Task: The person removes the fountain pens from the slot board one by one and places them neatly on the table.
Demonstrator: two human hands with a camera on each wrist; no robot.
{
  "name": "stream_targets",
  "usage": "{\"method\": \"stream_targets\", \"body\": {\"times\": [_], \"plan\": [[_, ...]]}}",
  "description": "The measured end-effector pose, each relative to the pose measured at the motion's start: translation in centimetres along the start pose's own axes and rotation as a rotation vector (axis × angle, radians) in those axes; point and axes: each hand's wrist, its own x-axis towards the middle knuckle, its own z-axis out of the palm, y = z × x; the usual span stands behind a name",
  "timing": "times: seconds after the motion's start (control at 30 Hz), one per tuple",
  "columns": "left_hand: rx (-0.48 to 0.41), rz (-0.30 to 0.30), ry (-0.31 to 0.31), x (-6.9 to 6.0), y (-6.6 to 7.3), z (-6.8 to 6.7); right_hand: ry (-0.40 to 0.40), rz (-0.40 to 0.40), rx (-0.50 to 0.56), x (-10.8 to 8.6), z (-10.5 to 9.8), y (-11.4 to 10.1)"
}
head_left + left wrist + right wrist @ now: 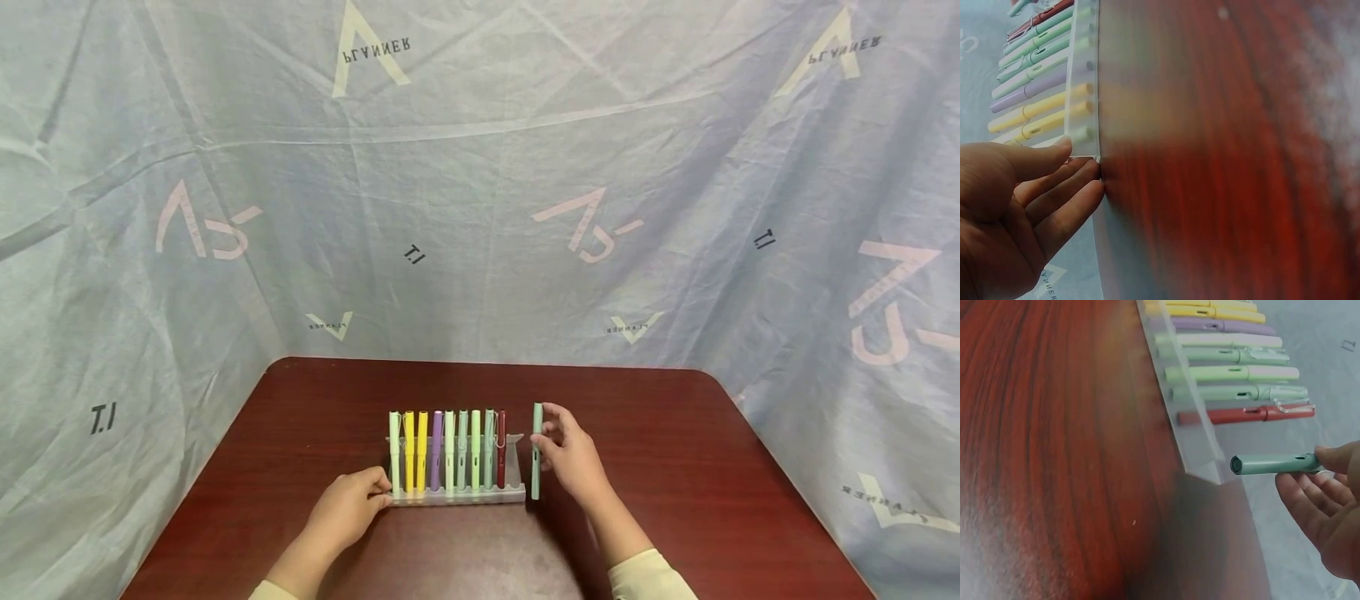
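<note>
A clear pen rack [457, 497] stands on the table and holds several capped pens side by side: pale green, yellow, purple, teal green and a dark red pen [502, 450] furthest right. My left hand [350, 506] grips the rack's left front corner; in the left wrist view its thumb lies over the clear edge [1082, 140] with fingers below. My right hand [573, 457] pinches a teal green pen [536, 454] between thumb and fingers, upright just beyond the rack's right end. In the right wrist view this pen [1272, 464] is apart from the rack, its lower end near the corner.
The dark red wooden table [637, 400] has rounded back corners. Behind and at both sides hangs a pale grey printed cloth [465, 208]. A gap shows in the rack between the dark red pen and its right end.
</note>
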Motion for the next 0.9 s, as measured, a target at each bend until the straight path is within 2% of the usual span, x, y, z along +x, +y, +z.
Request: {"method": "stream_targets", "body": {"times": [0.23,0.43,0.63,0.9], "plan": [[-0.005,-0.012,-0.017,0.2,0.1,-0.2,-0.033,0.081,-0.068,0.0,-0.1,1.5],[-0.016,-0.02,-0.047,0.0,0.0,-0.2,-0.075,0.085,-0.046,-0.1,0.4,2.4],[-0.013,0.004,-0.026,0.1,0.0,-0.2,-0.109,0.109,-0.022,-0.1,0.8,2.8],[-0.001,0.009,-0.032,0.1,0.0,-0.1,-0.165,0.117,-0.061,0.1,1.6,3.1]]}}
